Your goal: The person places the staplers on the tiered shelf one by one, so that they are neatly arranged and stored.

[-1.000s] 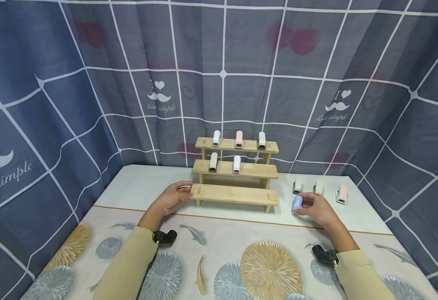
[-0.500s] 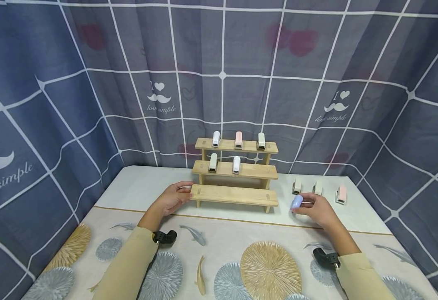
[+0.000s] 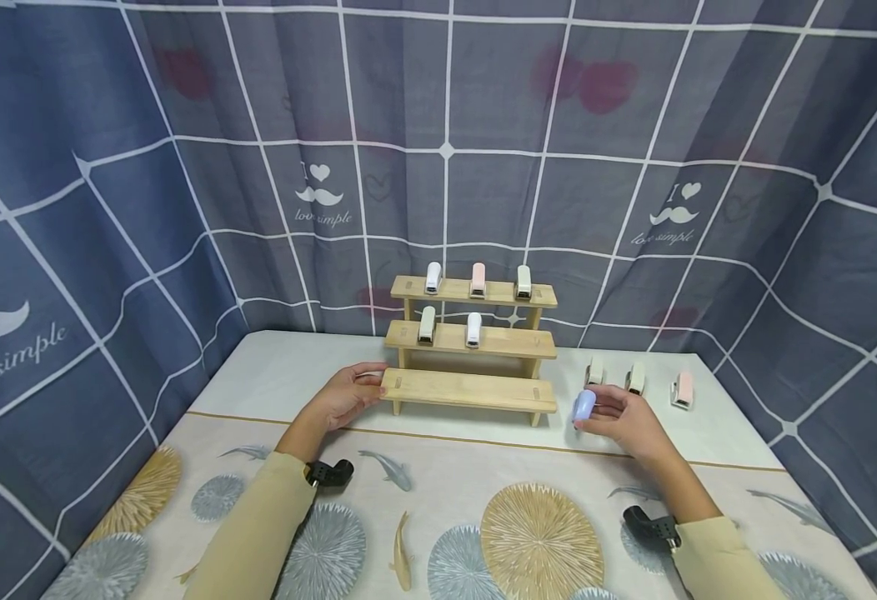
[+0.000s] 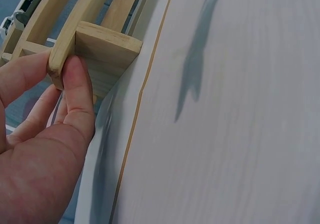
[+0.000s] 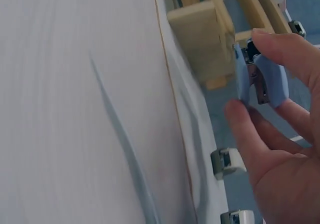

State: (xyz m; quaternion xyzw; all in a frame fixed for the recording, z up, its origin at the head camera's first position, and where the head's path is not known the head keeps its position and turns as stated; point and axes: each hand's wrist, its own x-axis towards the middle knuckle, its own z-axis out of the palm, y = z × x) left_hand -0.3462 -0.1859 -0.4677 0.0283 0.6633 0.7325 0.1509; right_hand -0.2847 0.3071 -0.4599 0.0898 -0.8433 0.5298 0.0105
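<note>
My right hand (image 3: 626,419) holds a small blue stapler (image 3: 584,406) between thumb and fingers, just right of the wooden stand's lowest tier. In the right wrist view the blue stapler (image 5: 262,76) shows its metal inner parts. My left hand (image 3: 346,397) pinches the left end of the lowest shelf (image 3: 468,388); the left wrist view has thumb and fingers on either side of the board's end (image 4: 62,49). White, pink and cream staplers stand on the top shelf (image 3: 500,290). On the middle shelf (image 3: 517,338) are a cream stapler (image 3: 427,325) and a white stapler (image 3: 473,329).
Right of the stand, two cream staplers and a pink stapler (image 3: 682,390) stand on the white part of the table (image 3: 296,367). Nearer me lies a patterned tablecloth (image 3: 423,517). A dark blue checked curtain (image 3: 378,192) closes off the back and sides.
My right hand has moved slightly left with the blue stapler, bringing it nearer to the stand and tilting it. My left hand stays on the shelf's end.
</note>
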